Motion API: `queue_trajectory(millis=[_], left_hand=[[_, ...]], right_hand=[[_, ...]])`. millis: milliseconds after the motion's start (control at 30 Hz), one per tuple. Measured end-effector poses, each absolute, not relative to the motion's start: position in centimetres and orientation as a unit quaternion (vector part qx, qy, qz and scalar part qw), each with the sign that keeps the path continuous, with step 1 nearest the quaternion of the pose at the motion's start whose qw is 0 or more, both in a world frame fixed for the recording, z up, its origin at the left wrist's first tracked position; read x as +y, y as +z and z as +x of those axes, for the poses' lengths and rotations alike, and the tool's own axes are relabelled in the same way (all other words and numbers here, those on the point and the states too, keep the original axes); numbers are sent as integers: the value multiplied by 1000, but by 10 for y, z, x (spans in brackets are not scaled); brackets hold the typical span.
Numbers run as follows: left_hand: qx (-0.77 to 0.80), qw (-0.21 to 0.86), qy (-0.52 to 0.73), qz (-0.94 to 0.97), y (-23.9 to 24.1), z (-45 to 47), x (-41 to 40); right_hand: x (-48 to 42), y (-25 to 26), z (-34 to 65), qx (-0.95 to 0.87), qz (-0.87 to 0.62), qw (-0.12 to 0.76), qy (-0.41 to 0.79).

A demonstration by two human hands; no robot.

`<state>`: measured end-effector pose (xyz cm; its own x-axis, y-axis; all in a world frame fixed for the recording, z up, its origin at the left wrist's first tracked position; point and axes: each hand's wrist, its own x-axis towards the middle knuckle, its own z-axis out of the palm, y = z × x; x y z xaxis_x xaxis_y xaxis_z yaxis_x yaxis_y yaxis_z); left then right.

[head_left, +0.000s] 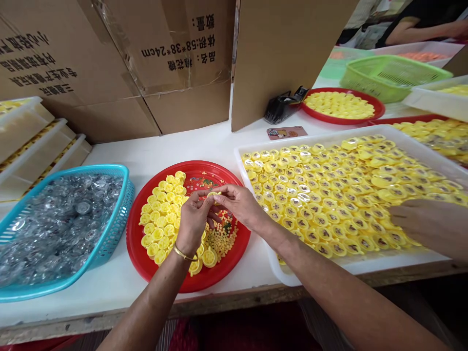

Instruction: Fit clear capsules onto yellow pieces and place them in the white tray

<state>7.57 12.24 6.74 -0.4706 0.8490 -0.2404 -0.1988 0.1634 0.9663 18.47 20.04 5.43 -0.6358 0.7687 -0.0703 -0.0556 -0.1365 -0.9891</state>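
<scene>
The person's left hand and right hand meet above a round red plate, thumbs and fingers drawn narrow, fingertips pinching a small yellow piece between them. The other fingers of both hands are bent and partly hidden behind. A gold-coloured bracelet circles the left wrist. Beneath and left of the hands, yellow cups sit close together on the plate; loose beads lie in a heap toward its right side, and a bare patch of red shows near the far rim.

Just right of the plate stands a white tray packed with yellow pieces, a thin strip of bench between the two at the near side. A co-worker's hand reaches low over the tray's right part. Left of the plate, a blue basket full of clear items stands so near that little room remains there. The plate's near rim comes close to the bench's front edge. More open surface lies beyond the plate, up to the cardboard
</scene>
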Motion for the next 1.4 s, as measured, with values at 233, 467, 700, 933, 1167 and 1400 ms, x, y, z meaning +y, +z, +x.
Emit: queue_trajectory(millis=[233,467,700,933,1167,1400], left_hand=[[626,429,591,273,67,74,120],[677,394,475,401,63,66,119],[736,269,428,451,78,75,112],[622,450,462,443,81,83,101],[668,446,433,410,76,82,96],[677,470,409,393,69,80,87]], right_hand=[[198,59,187,-567,-293,314,703],[200,62,189,-513,-284,314,746],[192,81,198,-463,-263,291,795],[229,77,251,-471,-462,387,644],[287,47,265,-494,-586,399,503],[296,30,253,-534,-631,387,408]])
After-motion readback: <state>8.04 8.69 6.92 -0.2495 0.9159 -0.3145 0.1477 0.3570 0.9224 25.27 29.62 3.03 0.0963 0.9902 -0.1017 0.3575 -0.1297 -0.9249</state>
